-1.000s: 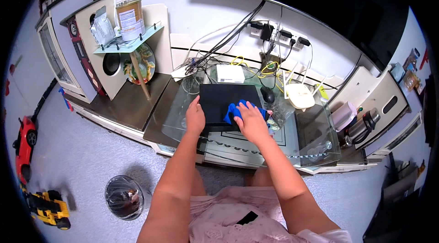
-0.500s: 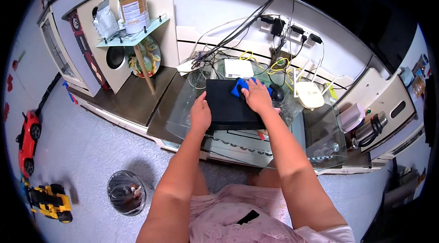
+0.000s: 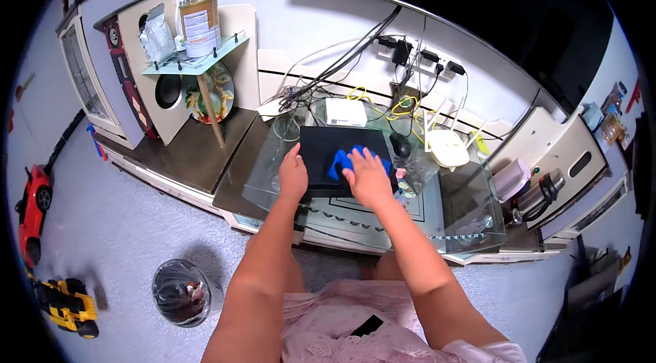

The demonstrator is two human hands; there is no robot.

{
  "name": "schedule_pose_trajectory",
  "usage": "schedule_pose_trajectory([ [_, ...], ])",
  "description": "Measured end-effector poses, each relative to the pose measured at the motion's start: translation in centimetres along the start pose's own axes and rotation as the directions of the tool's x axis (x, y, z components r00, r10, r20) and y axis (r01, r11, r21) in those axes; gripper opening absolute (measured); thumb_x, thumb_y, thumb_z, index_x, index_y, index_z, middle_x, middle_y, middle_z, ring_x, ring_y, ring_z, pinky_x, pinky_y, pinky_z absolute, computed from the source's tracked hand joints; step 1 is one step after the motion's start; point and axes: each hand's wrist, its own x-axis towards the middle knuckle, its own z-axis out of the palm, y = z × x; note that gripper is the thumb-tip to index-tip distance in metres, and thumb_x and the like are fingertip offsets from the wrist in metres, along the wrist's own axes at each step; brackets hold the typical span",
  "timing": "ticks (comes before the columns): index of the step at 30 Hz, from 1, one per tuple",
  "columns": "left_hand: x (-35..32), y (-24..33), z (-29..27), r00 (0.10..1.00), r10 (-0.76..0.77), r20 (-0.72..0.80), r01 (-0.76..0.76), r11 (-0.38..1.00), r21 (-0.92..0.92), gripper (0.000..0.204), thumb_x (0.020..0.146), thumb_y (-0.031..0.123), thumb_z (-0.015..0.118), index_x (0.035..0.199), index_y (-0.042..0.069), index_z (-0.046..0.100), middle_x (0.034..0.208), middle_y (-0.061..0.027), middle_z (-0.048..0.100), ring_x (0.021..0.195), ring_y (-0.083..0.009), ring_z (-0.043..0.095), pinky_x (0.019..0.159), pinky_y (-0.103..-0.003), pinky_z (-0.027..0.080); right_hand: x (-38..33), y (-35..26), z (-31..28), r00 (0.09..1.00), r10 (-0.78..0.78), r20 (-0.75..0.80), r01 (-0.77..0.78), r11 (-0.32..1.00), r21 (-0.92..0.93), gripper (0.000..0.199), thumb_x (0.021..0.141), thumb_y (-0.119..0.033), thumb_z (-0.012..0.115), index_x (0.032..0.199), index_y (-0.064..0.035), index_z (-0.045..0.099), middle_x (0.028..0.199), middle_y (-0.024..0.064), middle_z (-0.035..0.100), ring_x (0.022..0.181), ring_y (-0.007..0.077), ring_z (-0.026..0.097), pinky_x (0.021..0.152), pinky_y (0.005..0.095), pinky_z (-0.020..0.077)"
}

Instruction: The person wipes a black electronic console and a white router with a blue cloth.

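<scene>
Cloth (image 3: 339, 160), bright blue and crumpled, lies under our right hand (image 3: 367, 176) on top of a flat black box (image 3: 326, 151). Right grip: fingers spread and pressed down flat on the cloth, palm over most of it, so only a bunched fold shows to the left of the fingers and a smaller bit to their right. We would call this a flat press rather than a clench; nothing is lifted.

Left hand (image 3: 293, 175) sits just left of the right one, palm down on the near left edge of the black box, fingers loosely extended, grasping nothing. The two hands are near each other but apart.

The black box is matte, rectangular, with a plain top. It rests on a glass counter (image 3: 465, 206), whose clear top shows the patterned lower shelf beneath. Beyond the hands, just past the far edge of the box, is a small white box (image 3: 345, 112) amid yellow and black cables (image 3: 369, 96). To the right of the right hand stands a white router (image 3: 447, 148) with upright antennas, and nearer, a dark rounded thing we cannot identify.

Well to the left of the left hand, a round bin (image 3: 181, 291) with a clear liner stands on the grey floor, with a yellow toy vehicle (image 3: 68, 303) and a red toy car (image 3: 31, 209) farther out.
</scene>
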Motion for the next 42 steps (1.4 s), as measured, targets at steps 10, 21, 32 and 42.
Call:
schedule_pose_trajectory([
  [10,-0.5,0.8,-0.2,1.0,-0.01,-0.022,0.01,1.0,0.017,0.038,0.101,0.012,0.043,0.134,0.003,0.059,0.132,-0.02,0.062,0.123,-0.0329,0.059,0.106,-0.037,0.043,2.5,-2.6,0.6,0.993,-0.082,0.089,0.077,0.995,0.058,0.049,0.101,-0.035,0.05,0.138,-0.0031,0.054,0.148,0.0174,0.049,0.142,0.0381,0.038,0.117,0.0547,0.0275],
  [21,-0.5,1.2,-0.2,0.992,-0.121,-0.019,0.119,0.99,-0.077,0.041,0.099,0.011,0.044,0.139,0.004,0.053,0.125,-0.0239,0.064,0.117,-0.034,0.061,0.098,-0.04,0.046,10.6,-4.1,3.7,0.991,0.042,0.131,-0.05,0.997,0.056,0.053,0.103,-0.043,0.045,0.145,-0.0108,0.05,0.157,0.0091,0.04,0.148,0.033,0.029,0.12,0.0501,0.0222],
  [32,-0.2,0.4,-0.6,0.984,-0.162,0.079,0.177,0.789,-0.588,0.05,0.105,0.024,0.044,0.151,0.003,0.038,0.14,-0.0154,0.058,0.125,-0.0234,0.055,0.109,-0.035,0.039,0.0,-5.8,0.6,0.98,-0.188,0.062,0.18,0.977,0.117,0.05,0.1,-0.035,0.052,0.14,-0.0051,0.054,0.149,0.0119,0.049,0.144,0.0331,0.036,0.119,0.0493,0.0249],
  [42,-0.2,1.4,-1.2,0.982,-0.187,0.02,0.166,0.81,-0.562,0.058,0.107,0.043,0.034,0.148,0.002,0.042,0.139,-0.0187,0.057,0.126,-0.0261,0.053,0.108,-0.034,0.037,6.7,-6.4,2.5,0.982,-0.161,0.094,0.148,0.981,0.129,0.047,0.101,-0.034,0.051,0.139,-0.0077,0.055,0.149,0.0121,0.049,0.143,0.0336,0.039,0.117,0.0521,0.0286],
])
